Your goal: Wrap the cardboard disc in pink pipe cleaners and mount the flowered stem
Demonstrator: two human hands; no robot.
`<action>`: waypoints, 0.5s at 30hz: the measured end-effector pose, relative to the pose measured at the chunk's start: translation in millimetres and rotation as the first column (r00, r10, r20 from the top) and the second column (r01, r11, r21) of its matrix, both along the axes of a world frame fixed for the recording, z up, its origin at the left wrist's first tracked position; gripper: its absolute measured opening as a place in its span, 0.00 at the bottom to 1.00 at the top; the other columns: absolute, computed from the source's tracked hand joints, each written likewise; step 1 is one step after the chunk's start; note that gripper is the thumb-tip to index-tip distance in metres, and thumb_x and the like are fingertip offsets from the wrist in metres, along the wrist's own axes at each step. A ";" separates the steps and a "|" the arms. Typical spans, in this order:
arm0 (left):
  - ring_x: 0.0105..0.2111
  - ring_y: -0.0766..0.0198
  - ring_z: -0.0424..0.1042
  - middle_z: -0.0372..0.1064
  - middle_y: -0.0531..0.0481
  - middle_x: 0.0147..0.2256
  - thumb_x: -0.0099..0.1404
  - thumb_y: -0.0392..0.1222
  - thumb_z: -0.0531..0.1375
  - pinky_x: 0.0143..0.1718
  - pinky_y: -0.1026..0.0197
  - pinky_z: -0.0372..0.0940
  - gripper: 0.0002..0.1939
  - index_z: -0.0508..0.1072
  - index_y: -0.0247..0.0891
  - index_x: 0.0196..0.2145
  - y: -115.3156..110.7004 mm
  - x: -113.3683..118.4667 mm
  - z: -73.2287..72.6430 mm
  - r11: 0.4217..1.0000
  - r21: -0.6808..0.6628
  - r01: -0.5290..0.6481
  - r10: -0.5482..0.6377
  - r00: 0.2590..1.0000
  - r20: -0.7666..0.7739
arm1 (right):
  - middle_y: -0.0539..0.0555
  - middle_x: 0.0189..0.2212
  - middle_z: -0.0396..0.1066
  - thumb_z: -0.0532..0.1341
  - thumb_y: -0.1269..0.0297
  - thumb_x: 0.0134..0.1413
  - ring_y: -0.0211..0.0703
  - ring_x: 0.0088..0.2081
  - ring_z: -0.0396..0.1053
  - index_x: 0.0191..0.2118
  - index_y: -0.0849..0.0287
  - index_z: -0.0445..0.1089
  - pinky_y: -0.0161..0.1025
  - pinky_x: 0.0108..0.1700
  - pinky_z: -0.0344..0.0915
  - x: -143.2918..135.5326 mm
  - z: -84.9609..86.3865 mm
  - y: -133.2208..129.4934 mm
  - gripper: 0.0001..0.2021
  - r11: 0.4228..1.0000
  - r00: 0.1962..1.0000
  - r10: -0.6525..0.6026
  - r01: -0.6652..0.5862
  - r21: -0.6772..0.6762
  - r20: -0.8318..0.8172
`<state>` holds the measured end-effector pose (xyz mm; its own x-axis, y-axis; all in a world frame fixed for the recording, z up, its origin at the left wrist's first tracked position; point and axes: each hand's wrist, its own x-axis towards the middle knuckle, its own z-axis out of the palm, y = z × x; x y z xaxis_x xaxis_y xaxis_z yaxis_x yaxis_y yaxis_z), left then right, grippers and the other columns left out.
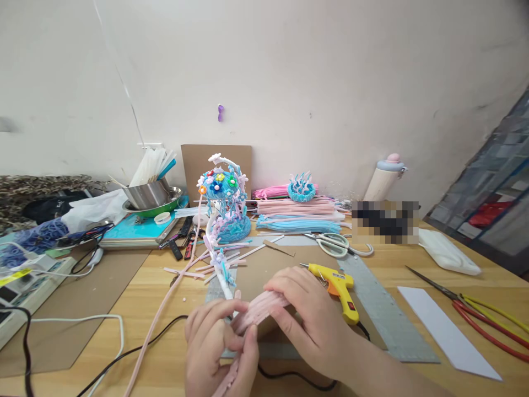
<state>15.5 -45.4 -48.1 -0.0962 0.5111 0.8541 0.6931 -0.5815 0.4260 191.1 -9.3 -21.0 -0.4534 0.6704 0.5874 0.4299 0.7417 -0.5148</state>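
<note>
Between my two hands is a bundle of pale pink pipe cleaners, lying side by side in a flat strip. My left hand pinches its lower left part between thumb and fingers. The upper right end is gripped by my right hand, whose fingers curl over it. A strand of the same pink comes out below my left hand. Just beyond my hands stands a decorated white stem with lilac and blue flowers. A yellow glue gun lies right of my right hand on a cardboard sheet.
A blue fuzzy lamp-like craft piece with colored flowers stands behind. Pink and blue pipe cleaner stacks lie at the back. White-handled scissors, red-and-yellow-handled scissors and a white strip are on the right. A power strip sits left.
</note>
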 end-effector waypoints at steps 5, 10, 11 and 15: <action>0.40 0.58 0.71 0.73 0.52 0.35 0.59 0.28 0.60 0.42 0.52 0.59 0.15 0.60 0.41 0.21 -1.6 -3.1 2.3 1.000 -0.017 0.021 -0.021 1.000 -0.011 | 0.54 0.47 0.71 0.50 0.60 0.67 0.47 0.49 0.66 0.53 0.51 0.65 0.45 0.49 0.62 6.9 -5.9 1.6 0.13 0.996 0.978 -0.022 0.004 -0.085 -0.206; 0.38 0.58 0.71 0.74 0.53 0.34 0.58 0.28 0.61 0.41 0.51 0.59 0.15 0.61 0.41 0.20 -1.9 -3.8 4.8 1.000 -0.015 -0.003 0.003 1.000 0.015 | 0.57 0.46 0.74 0.47 0.50 0.67 0.49 0.51 0.68 0.46 0.55 0.71 0.46 0.54 0.63 13.8 -31.6 16.5 0.20 0.858 0.742 -0.394 0.087 -0.505 -0.542; 0.38 0.58 0.71 0.74 0.53 0.34 0.58 0.28 0.60 0.42 0.52 0.59 0.15 0.61 0.41 0.20 -2.2 -3.9 5.2 1.000 -0.018 0.000 0.000 1.000 0.012 | 0.58 0.45 0.75 0.48 0.48 0.66 0.50 0.51 0.69 0.45 0.56 0.72 0.47 0.55 0.63 13.7 -37.8 19.2 0.21 0.821 0.717 -0.430 0.058 -0.568 -0.548; 0.38 0.58 0.72 0.75 0.53 0.34 0.57 0.27 0.60 0.42 0.52 0.59 0.15 0.62 0.42 0.20 -3.0 -5.1 5.6 1.000 -0.026 0.008 -0.008 1.000 -0.001 | 0.58 0.43 0.76 0.47 0.49 0.67 0.49 0.46 0.73 0.45 0.57 0.73 0.46 0.46 0.69 8.7 -58.1 20.6 0.22 0.828 0.731 -0.378 -0.008 -0.561 -0.568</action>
